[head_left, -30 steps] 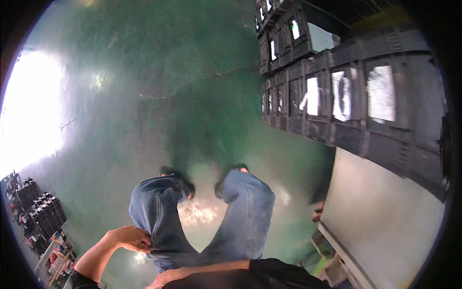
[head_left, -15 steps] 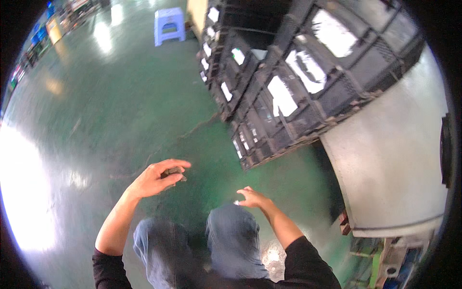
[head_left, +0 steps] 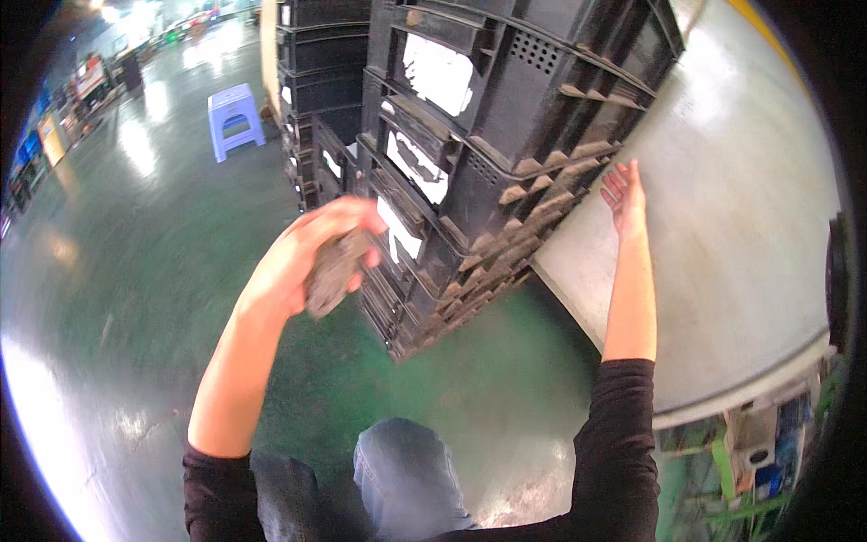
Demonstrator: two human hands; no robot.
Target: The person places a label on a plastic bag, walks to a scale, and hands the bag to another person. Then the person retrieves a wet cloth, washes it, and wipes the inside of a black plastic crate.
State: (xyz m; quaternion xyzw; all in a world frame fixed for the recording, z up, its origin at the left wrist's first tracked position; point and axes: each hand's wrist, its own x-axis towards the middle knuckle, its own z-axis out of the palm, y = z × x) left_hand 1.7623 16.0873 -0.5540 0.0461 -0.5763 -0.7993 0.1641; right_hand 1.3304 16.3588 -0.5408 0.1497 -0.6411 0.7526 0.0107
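My left hand (head_left: 293,253) is closed round a dirty grey-brown, blocky piece (head_left: 334,274). Its kind I cannot make out, as the fingers cover part of it and it is blurred. The hand is raised before a stack of black plastic crates (head_left: 506,117) with white paper labels. Whether the fingertips touch the lowest visible label (head_left: 398,228) I cannot tell. Farther right, my right hand (head_left: 623,199) is stretched out with the fingers apart and holds nothing. It lies over the pale, smooth panel (head_left: 731,208) beside the crates; contact with either is not clear.
A blue plastic stool (head_left: 235,122) stands on the green floor (head_left: 181,298) at the far left. More black crates (head_left: 325,54) rise behind the near stack. At lower right, a rack with green parts (head_left: 727,465) sits below the pale panel's edge.
Both hands have risen and moved forward, the right one out to the right over the pale panel. The crates now appear closer and larger. The piece stays in my left hand.
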